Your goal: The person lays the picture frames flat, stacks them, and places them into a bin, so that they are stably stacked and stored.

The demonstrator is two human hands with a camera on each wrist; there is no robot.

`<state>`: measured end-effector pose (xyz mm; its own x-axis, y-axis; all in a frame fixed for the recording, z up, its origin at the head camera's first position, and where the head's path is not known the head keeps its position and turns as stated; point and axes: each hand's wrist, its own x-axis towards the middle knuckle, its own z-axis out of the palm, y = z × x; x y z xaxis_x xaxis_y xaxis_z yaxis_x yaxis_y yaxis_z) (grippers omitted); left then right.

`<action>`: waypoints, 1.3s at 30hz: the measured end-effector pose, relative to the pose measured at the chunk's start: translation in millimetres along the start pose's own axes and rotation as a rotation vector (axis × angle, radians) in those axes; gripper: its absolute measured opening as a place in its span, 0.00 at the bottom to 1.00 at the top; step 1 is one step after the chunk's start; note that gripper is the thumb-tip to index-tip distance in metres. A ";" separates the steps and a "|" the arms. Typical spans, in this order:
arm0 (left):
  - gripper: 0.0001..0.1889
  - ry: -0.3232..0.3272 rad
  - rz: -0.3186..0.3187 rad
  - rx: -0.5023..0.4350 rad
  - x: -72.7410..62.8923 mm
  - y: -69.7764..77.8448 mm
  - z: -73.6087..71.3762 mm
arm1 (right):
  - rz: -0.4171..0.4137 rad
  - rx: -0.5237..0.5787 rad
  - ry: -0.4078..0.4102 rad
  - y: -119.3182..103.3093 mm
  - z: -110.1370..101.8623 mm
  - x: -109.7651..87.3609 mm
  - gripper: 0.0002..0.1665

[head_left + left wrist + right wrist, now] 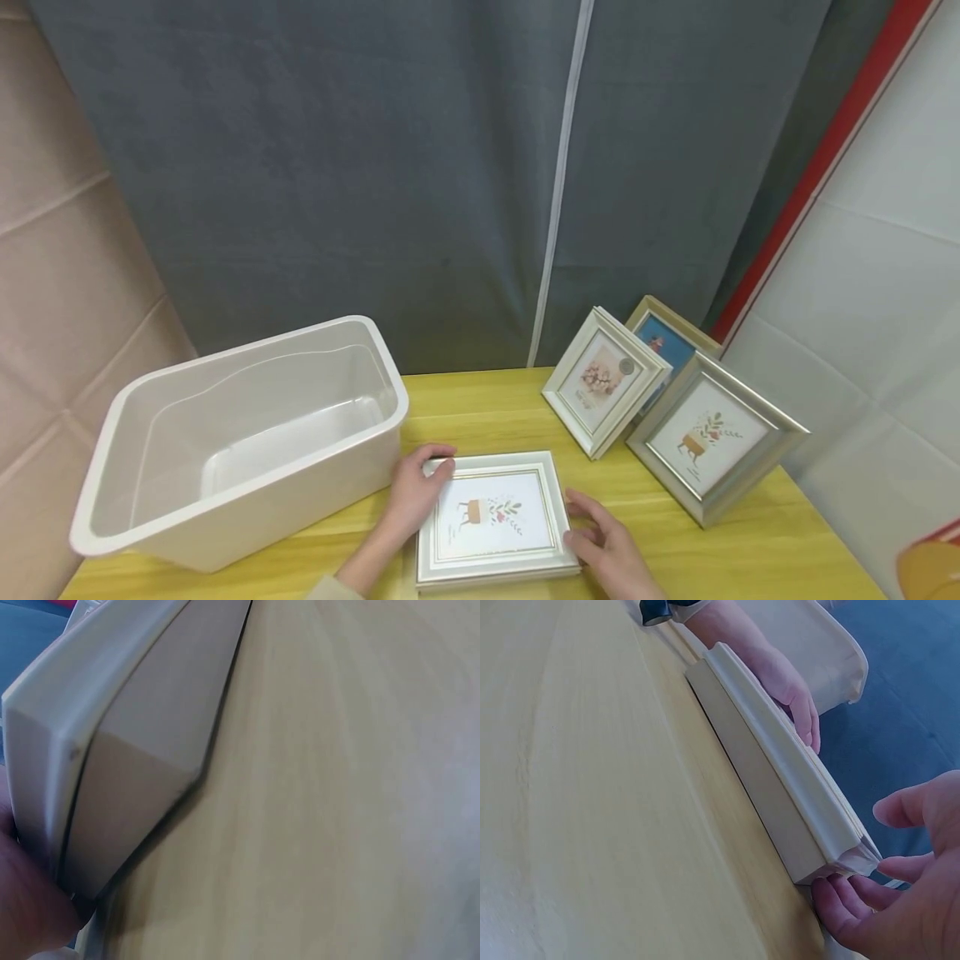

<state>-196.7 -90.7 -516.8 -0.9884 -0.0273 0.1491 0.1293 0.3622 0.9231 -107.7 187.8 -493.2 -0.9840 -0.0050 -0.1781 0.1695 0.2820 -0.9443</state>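
Note:
A white picture frame (pixel 495 567) with a gold inner line lies face up on the yellow wood-grain table, its print of a plant in an orange pot turned sideways. Its side looks thick and layered in the right wrist view. My left hand (pixel 417 493) grips the frame's left end, thumb over the top rim and fingers by the far corner. At the opposite end is my right hand (pixel 606 546), its fingertips against the frame's edge. In the right wrist view, that hand's thumb stands apart from the frame and its lower fingers reach to the bottom edge.
A large white plastic bin (pixel 247 500) stands at the left, beside my left hand. Back right, a cream frame (pixel 558 392), a gold frame with a blue picture (pixel 678 333) and a silver frame (pixel 757 408) lean together. A grey curtain (pixel 337 167) hangs behind the table (pixel 457 400).

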 end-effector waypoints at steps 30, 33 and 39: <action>0.11 -0.034 0.050 -0.005 0.9 -1.5 -6.5 | -0.411 -0.066 -0.008 -47.1 -46.7 16.7 0.31; 0.11 -0.037 0.054 -0.001 1.0 -1.8 -7.2 | -0.521 -0.129 0.038 -63.2 -62.3 21.8 0.31; 0.10 -0.036 0.043 0.006 1.7 -1.9 -8.4 | -0.646 -0.215 0.131 -93.4 -97.9 40.0 0.29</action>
<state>-197.9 -99.3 -515.3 -0.9842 0.0216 0.1758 0.1714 0.3675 0.9141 -168.3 255.2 -385.1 -0.8848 -0.1237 0.4493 -0.4541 0.4454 -0.7716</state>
